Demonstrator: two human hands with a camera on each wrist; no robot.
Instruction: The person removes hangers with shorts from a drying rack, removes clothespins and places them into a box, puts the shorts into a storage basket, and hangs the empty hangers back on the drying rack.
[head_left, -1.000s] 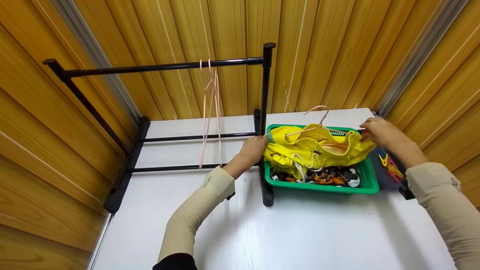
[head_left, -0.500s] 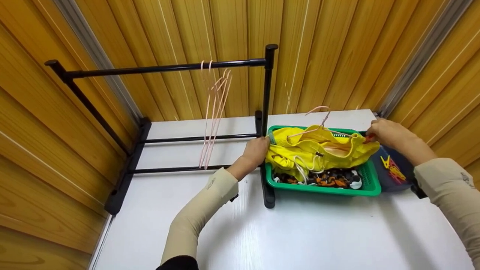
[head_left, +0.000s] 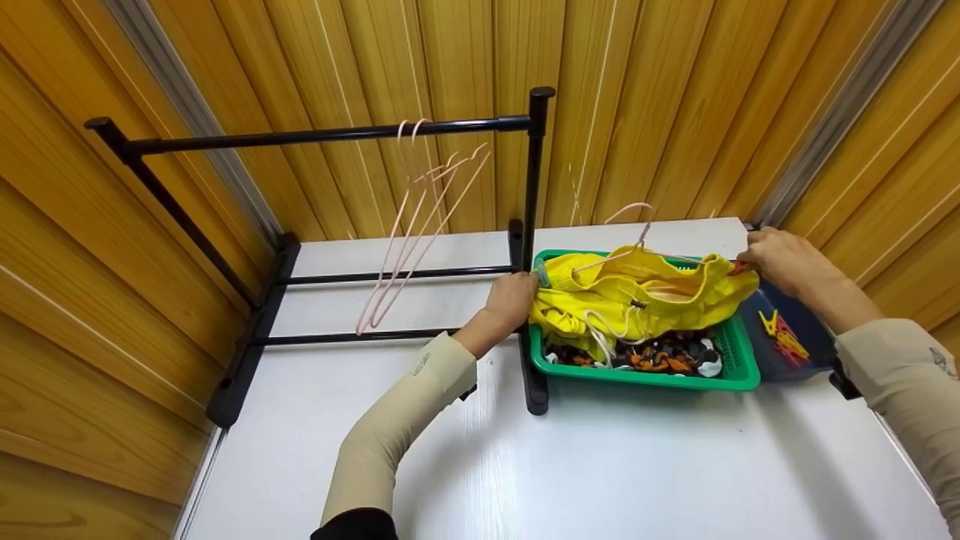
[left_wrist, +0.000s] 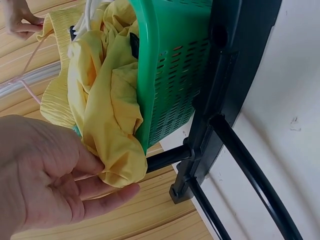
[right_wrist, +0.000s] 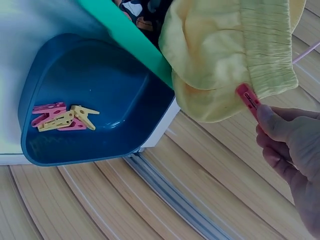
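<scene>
Yellow drawstring pants [head_left: 667,315] lie over the green basket [head_left: 652,379], a pink hanger [head_left: 601,261] set inside their elastic waistband and its hook pointing up. My left hand [head_left: 512,300] pinches the fabric at their left end between thumb and fingers, clearest in the left wrist view. A teal clothespin [head_left: 541,275] sits by that hand. My right hand [right_wrist: 295,145] pinches a red clothespin [right_wrist: 248,100], whose tip is at the pants just below the waistband; whether it clamps the cloth I cannot tell. The pants' lower part is bunched out of sight.
Dark patterned cloth [head_left: 667,356] fills the basket. Right of it, a dark blue bin [right_wrist: 110,80] holds several pink and yellow clothespins [right_wrist: 65,117]. A black rack [head_left: 330,136] stands left, with pink hangers [head_left: 420,240] on its bar. Wood-panelled walls surround the white surface.
My right hand has shifted slightly right with the red clothespin. The left hand keeps its hold on the pants. The hangers on the rack have swung and turned.
</scene>
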